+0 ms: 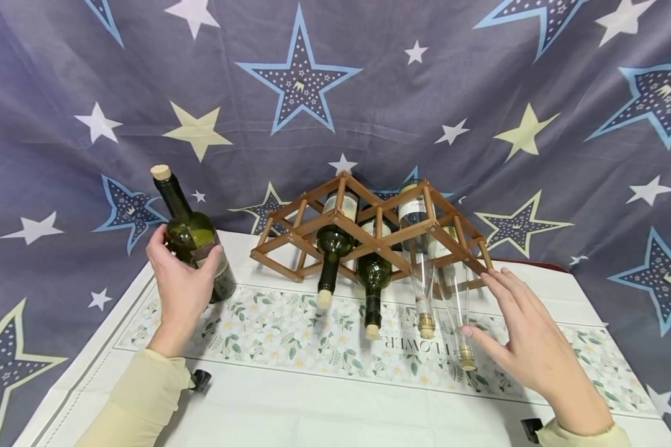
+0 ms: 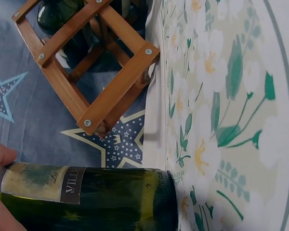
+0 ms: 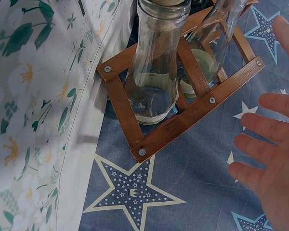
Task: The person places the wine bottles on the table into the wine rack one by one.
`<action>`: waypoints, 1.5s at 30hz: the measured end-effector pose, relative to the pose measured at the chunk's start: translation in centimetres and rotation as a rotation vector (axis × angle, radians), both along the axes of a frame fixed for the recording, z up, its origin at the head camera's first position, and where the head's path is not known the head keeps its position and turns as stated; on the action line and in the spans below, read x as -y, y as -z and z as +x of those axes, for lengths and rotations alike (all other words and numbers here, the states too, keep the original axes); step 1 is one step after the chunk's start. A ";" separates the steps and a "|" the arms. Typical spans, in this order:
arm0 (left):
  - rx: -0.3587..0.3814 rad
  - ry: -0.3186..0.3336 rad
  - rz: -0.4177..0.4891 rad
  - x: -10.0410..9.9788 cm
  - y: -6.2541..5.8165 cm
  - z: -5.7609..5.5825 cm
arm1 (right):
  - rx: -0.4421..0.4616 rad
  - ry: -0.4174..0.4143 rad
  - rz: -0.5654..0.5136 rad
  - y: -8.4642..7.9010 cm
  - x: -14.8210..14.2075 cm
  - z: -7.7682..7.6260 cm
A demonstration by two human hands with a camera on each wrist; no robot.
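Note:
My left hand grips a corked dark green wine bottle around its labelled body. The bottle stands nearly upright left of a wooden lattice wine rack, its base at the tablecloth in the left wrist view. Two green bottles lie in the rack with corked necks toward me. To their right are two clear glass bottles, also neck outward. My right hand is beside the rack's right end, fingers extended and spread, holding nothing; its thumb is close by the outermost clear bottle.
A flower-printed runner crosses the white-covered table in front of the rack. Behind the table hangs a grey-blue curtain printed with stars. Bottle necks project forward from the rack over the runner.

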State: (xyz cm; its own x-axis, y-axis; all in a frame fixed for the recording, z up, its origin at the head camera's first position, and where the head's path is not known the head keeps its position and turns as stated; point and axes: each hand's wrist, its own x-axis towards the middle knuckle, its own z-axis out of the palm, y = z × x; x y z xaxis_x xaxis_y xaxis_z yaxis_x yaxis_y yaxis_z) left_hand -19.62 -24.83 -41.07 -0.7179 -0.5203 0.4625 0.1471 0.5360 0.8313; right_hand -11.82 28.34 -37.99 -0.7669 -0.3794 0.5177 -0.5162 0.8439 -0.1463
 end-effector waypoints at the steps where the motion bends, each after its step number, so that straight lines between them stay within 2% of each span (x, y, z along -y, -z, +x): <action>1: 0.010 0.002 0.006 0.0 0.1 0.0 | 0.000 0.000 0.000 0.0 0.0 0.0; 10: 0.045 0.016 0.006 0.1 0.5 0.0 | 0.001 0.000 -0.005 0.0 0.0 0.1; 21: 0.160 0.028 0.032 0.3 0.4 0.0 | -0.018 -0.011 -0.009 -0.1 0.1 0.0; 30: 0.158 0.026 0.039 0.4 0.2 0.2 | -0.013 -0.012 -0.009 -0.1 0.1 0.1; 39: 0.133 0.024 0.028 0.5 0.2 0.1 | -0.003 0.001 -0.006 -0.2 0.0 0.1; 45: 0.096 0.022 0.034 0.4 -0.2 0.4 | -0.003 0.001 -0.009 -0.2 0.1 0.2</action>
